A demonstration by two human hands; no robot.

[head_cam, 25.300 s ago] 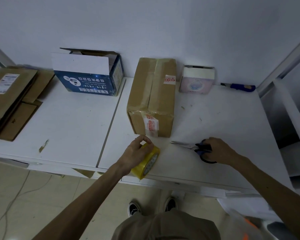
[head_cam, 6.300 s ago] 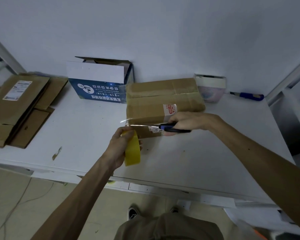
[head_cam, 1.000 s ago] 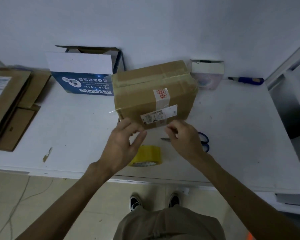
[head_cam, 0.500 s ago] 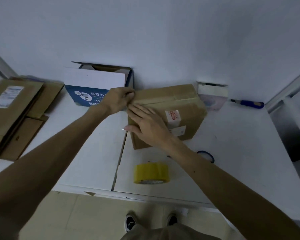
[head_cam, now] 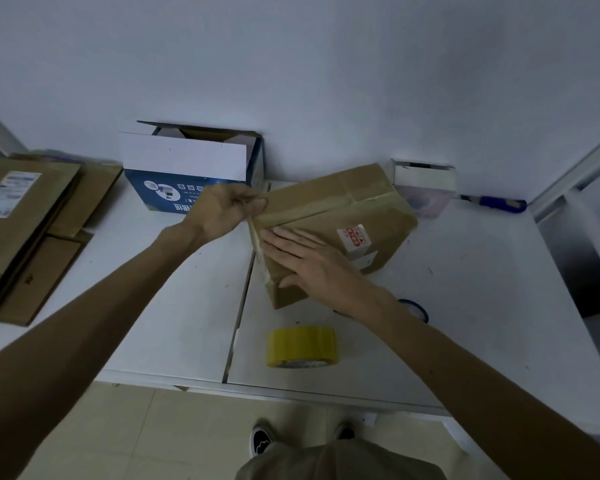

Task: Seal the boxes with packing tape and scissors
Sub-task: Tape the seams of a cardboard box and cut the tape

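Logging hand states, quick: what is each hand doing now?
Left hand: pinches the tape strip on the brown box.
Right hand: open, pressed flat on that box.

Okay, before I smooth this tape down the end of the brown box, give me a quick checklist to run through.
1. Brown box steadied: right hand lies flat on its near face. Ok.
2. Tape strip held: left hand pinches it at the box's top left corner. Ok.
3. Strip stuck flat down that edge: too dim. Cannot tell.
4. Tape roll handy: sits free on the table, nearer you. Ok.
5. Scissors handy: only a blue handle loop shows past the right forearm. Cannot tell.
6. Blue and white box sealed: flaps open. Not ok.
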